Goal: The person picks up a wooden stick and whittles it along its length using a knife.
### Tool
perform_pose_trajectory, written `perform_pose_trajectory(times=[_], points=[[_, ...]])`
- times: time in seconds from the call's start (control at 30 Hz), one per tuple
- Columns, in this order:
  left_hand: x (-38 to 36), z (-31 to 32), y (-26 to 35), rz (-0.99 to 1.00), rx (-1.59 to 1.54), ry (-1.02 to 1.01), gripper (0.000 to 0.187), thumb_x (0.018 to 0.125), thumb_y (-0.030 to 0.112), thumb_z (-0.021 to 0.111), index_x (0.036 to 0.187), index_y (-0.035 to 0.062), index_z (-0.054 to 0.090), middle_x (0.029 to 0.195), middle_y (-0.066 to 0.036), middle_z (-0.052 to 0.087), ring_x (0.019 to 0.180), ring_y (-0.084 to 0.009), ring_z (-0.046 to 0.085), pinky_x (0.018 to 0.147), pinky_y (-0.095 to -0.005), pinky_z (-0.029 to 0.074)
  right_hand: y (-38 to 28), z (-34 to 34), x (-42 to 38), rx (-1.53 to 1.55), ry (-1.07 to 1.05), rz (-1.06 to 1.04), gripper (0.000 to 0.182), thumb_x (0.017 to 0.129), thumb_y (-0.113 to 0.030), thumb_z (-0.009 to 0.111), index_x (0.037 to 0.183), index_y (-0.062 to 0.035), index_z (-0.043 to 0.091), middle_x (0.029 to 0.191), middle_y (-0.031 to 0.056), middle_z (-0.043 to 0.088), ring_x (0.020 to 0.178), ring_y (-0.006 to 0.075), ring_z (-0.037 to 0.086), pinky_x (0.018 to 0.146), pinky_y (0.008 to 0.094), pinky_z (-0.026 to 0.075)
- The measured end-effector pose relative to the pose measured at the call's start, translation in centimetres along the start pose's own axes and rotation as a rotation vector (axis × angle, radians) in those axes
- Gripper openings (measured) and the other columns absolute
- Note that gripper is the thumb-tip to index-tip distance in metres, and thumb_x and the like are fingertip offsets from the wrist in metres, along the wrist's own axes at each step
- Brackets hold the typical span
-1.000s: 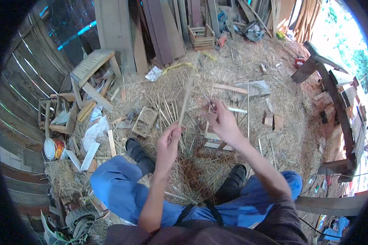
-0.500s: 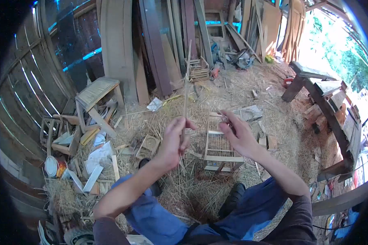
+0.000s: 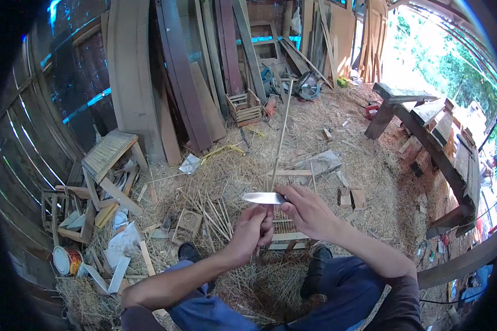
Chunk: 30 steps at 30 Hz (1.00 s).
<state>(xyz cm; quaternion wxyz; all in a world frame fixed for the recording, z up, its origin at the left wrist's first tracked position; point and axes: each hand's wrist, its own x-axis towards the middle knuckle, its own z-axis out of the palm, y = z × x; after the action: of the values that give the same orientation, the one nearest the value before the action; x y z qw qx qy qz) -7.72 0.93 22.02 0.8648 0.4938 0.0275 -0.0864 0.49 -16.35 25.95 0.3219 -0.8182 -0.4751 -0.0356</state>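
Note:
A long thin wooden stick (image 3: 282, 132) rises from my left hand (image 3: 250, 231), whose fingers are closed round its lower part. My right hand (image 3: 308, 212) grips a knife (image 3: 262, 198) by its dark handle. The blade points left and lies across the stick, just above my left fingers. Below and behind my hands, a wooden frame with thin rods (image 3: 289, 236) rests on the straw-covered ground between my feet, partly hidden by my hands.
Loose thin sticks (image 3: 218, 218) and a small square wooden piece (image 3: 187, 227) lie left of my hands. A small slatted crate (image 3: 243, 108) stands farther off, near leaning boards (image 3: 183, 71). A heavy wooden bench (image 3: 433, 129) is at the right, a tin can (image 3: 67, 260) at the left.
My hands have come together and lower. The knife blade now shows across the stick, which leans more to the right. The view has shifted to the right.

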Motion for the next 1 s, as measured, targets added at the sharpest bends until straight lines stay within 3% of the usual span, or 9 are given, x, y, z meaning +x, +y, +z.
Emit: perform_pose_trajectory(times=[0.13, 0.3, 0.33, 0.43, 0.5, 0.77, 0.8, 0.93, 1.0], points=[[1.0, 0.3, -0.8, -0.006, 0.302, 0.224, 0.016, 0.103, 0.02, 0.05, 0.106, 0.0047, 0.055, 0.073, 0.004, 0.047, 0.065, -0.0056, 0.04, 0.055, -0.0224, 0.034, 1.3, -0.3, -0.7, -0.078, 0.023, -0.025, 0.031, 0.097, -0.025, 0.054, 0.119, -0.0021, 0.052, 0.098, 0.017, 0.056, 0.094, 0.0368, 0.055, 0.083, 0.0447, 0.043], [1.3, 0.6, -0.3, 0.086, 0.418, 0.034, 0.029, 0.103, 0.026, 0.051, 0.115, 0.0017, 0.062, 0.071, 0.004, 0.05, 0.065, -0.0046, 0.043, 0.058, -0.0215, 0.035, 3.8, -1.5, -1.4, 0.079, 0.199, 0.087, 0.036, 0.09, -0.029, 0.066, 0.113, -0.0039, 0.054, 0.093, 0.0149, 0.058, 0.085, 0.0318, 0.057, 0.077, 0.0432, 0.045], [1.2, 0.8, 0.1, 0.079, 0.412, 0.017, 0.029, 0.104, 0.025, 0.05, 0.116, 0.0016, 0.062, 0.071, 0.004, 0.049, 0.065, -0.0048, 0.043, 0.059, -0.0214, 0.035, 4.3, -1.2, -1.4, 0.186, 0.272, 0.156, 0.041, 0.087, -0.028, 0.073, 0.113, -0.0039, 0.054, 0.086, 0.0094, 0.057, 0.073, 0.0203, 0.056, 0.065, 0.0356, 0.044], [0.8, 0.3, 0.1, 0.091, 0.405, 0.005, 0.032, 0.105, 0.029, 0.047, 0.117, 0.003, 0.062, 0.072, 0.003, 0.05, 0.065, -0.0055, 0.043, 0.058, -0.0208, 0.034, 3.5, -0.6, -0.2, 0.505, 0.494, 0.242, 0.038, 0.087, -0.024, 0.075, 0.112, -0.0036, 0.054, 0.074, 0.0037, 0.053, 0.066, 0.0101, 0.049, 0.058, 0.0268, 0.04], [0.5, 0.2, 0.0, 0.087, 0.402, 0.023, 0.032, 0.105, 0.028, 0.046, 0.118, 0.0031, 0.061, 0.074, 0.002, 0.052, 0.068, -0.0056, 0.045, 0.06, -0.0205, 0.035, 3.4, -0.4, 0.4, 0.451, 0.445, 0.265, 0.026, 0.09, -0.016, 0.072, 0.106, -0.0011, 0.056, 0.069, 0.0, 0.053, 0.063, 0.0057, 0.046, 0.057, 0.0237, 0.038], [-2.2, -0.6, -0.3, 0.188, 0.42, 0.215, 0.03, 0.104, 0.022, 0.049, 0.126, 0.0016, 0.057, 0.086, 0.001, 0.057, 0.079, -0.0052, 0.052, 0.069, -0.0213, 0.042, 2.5, 1.7, 0.9, 0.702, 0.353, 0.298, 0.018, 0.096, -0.015, 0.064, 0.1, 0.0024, 0.065, 0.077, 0.0016, 0.065, 0.07, 0.0062, 0.059, 0.06, 0.0245, 0.047], [-2.3, -0.7, -0.1, 0.259, 0.431, 0.262, 0.029, 0.102, 0.019, 0.051, 0.125, 0.0025, 0.056, 0.086, -0.001, 0.057, 0.066, -0.0043, 0.045, 0.058, -0.0207, 0.038, 3.0, 1.7, 0.9, 0.65, 0.359, 0.324, 0.022, 0.097, -0.019, 0.062, 0.096, 0.0022, 0.066, 0.075, -0.0001, 0.063, 0.068, 0.0061, 0.057, 0.058, 0.0238, 0.044], [-2.6, -2.0, 1.4, 0.357, 0.296, 0.434, 0.025, 0.101, 0.017, 0.052, 0.123, 0.0037, 0.051, 0.086, -0.001, 0.056, 0.059, -0.0024, 0.042, 0.047, -0.0185, 0.034, 3.4, 1.2, 0.8, 0.729, 0.505, 0.445, 0.023, 0.097, -0.021, 0.061, 0.092, 0.001, 0.065, 0.071, -0.0014, 0.06, 0.06, 0.0061, 0.051, 0.054, 0.0238, 0.04], [-2.8, -1.8, 2.5, 0.406, 0.168, 0.439, 0.025, 0.101, 0.016, 0.051, 0.123, 0.0041, 0.05, 0.087, -0.001, 0.055, 0.057, -0.0027, 0.04, 0.047, -0.0191, 0.033, 3.1, 1.9, 0.8, 0.612, 0.46, 0.372, 0.018, 0.094, -0.016, 0.062, 0.089, 0.001, 0.065, 0.069, -0.0004, 0.059, 0.06, 0.0062, 0.05, 0.054, 0.0249, 0.04]])
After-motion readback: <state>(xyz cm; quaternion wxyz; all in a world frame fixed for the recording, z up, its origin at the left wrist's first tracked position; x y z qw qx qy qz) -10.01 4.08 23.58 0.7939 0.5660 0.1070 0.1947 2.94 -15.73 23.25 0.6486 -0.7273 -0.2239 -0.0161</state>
